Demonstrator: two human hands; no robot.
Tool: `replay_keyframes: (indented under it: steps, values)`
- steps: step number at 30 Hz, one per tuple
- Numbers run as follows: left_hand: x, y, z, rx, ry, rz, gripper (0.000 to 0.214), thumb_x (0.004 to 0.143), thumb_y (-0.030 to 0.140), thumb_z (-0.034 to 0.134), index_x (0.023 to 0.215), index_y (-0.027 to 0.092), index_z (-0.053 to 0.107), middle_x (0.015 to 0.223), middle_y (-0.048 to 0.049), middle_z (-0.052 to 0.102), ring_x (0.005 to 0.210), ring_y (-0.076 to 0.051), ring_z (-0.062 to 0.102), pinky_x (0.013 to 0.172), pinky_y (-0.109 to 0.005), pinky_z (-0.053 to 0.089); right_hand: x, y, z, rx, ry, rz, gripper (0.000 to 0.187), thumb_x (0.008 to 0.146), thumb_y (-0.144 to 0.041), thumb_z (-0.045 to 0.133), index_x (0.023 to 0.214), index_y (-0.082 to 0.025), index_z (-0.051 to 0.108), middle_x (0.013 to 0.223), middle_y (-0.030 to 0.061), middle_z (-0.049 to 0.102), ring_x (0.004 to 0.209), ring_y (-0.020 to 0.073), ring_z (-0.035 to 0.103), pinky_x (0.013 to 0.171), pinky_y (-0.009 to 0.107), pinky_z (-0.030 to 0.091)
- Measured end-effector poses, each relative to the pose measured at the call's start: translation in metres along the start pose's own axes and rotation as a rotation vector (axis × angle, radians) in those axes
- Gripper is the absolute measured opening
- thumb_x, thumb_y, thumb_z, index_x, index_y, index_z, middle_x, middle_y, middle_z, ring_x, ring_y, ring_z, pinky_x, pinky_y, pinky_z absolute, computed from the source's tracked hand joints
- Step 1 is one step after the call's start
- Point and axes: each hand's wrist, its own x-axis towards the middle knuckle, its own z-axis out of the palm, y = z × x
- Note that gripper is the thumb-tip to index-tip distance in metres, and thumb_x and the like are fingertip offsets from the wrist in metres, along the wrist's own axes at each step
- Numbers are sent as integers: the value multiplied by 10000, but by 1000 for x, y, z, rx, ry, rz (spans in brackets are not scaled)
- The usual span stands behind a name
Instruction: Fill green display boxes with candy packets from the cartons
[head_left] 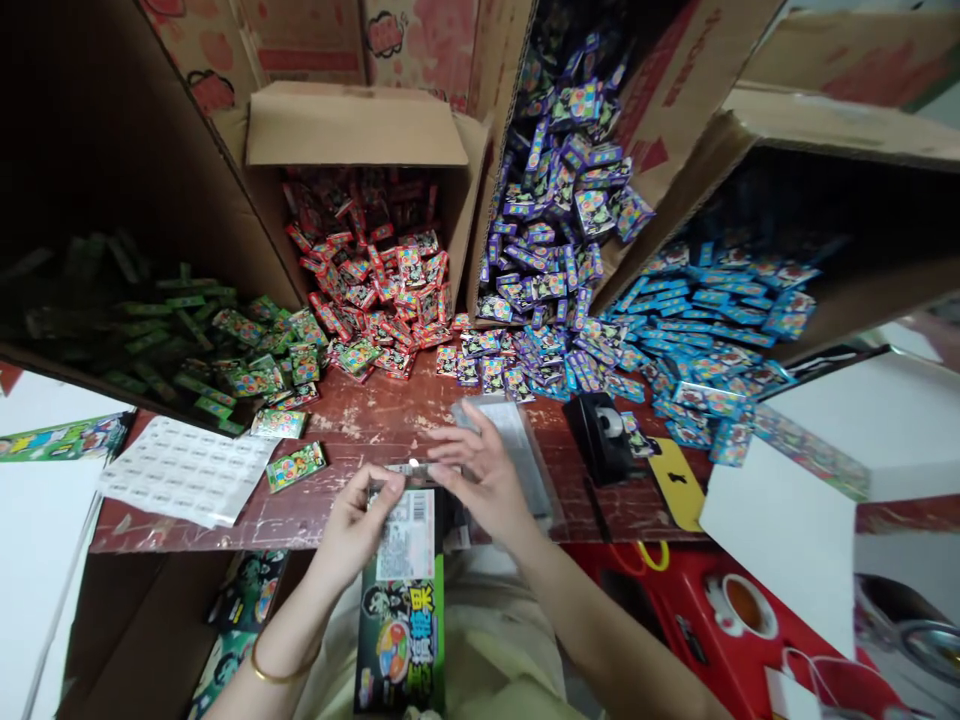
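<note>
A black and green candy box [401, 640] with a white label and barcode on its upper part stands tilted in front of my body. Above its top end a short clear strip [412, 467], looking like tape, spans between my hands. My left hand [364, 520] is closed beside the box's upper left edge, thumb and forefinger pinching the strip's left end. My right hand [484, 480] has its thumb at the strip's right end, apparently pinching it, while the other fingers stretch out. Behind the right hand lies a clear plastic sleeve [529, 460].
Cartons spill small green [255, 375], red [390, 295], purple [540, 260] and blue packets [712, 300] onto the table. A sticker sheet [187, 470] lies left. A black tape dispenser [600, 440] and yellow card [675, 485] lie right. A cup [742, 606] stands on a red surface below.
</note>
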Motion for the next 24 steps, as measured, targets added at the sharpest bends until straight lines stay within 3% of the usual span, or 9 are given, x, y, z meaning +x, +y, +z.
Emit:
replay_keyframes:
  steps: [4, 7, 11, 17, 24]
  values:
    - [-1, -2, 1, -114, 4, -68, 224, 807, 404, 666, 808, 185, 620, 743, -1, 693, 581, -97, 569, 561, -191, 432, -8, 14, 10, 122, -3, 141, 803, 731, -227, 724, 1373, -336, 254, 1159, 50, 606, 804, 153, 692, 783, 361, 567]
    - [-5, 0, 3, -191, 7, -109, 211, 754, 365, 726, 767, 172, 639, 798, -24, 725, 626, -117, 619, 609, -214, 470, -7, 17, 8, 115, 22, 112, 756, 762, -248, 704, 1374, -324, 267, 1110, 51, 640, 857, 182, 686, 821, 411, 558]
    - [-8, 2, 5, -145, 22, -84, 220, 698, 296, 778, 775, 183, 606, 936, -43, 738, 756, -157, 668, 670, -248, 510, 4, 1, 1, -6, 40, 82, 654, 747, -238, 728, 1313, -283, 404, 888, 24, 695, 886, 208, 669, 865, 430, 526]
    - [-6, 7, 12, -27, -52, -98, 314, 665, 300, 794, 801, 203, 529, 648, 50, 664, 519, -105, 581, 506, -209, 459, 20, -17, 0, 57, -207, 211, 637, 695, -158, 719, 1259, -253, 438, 754, -53, 663, 684, 122, 637, 704, 298, 515]
    - [-4, 12, 13, 116, -30, -13, 261, 673, 315, 776, 799, 180, 592, 687, 23, 656, 593, -122, 578, 575, -230, 447, 24, -15, 3, -51, -342, 175, 603, 696, -124, 698, 1239, -215, 453, 746, -54, 635, 696, 109, 615, 701, 280, 486]
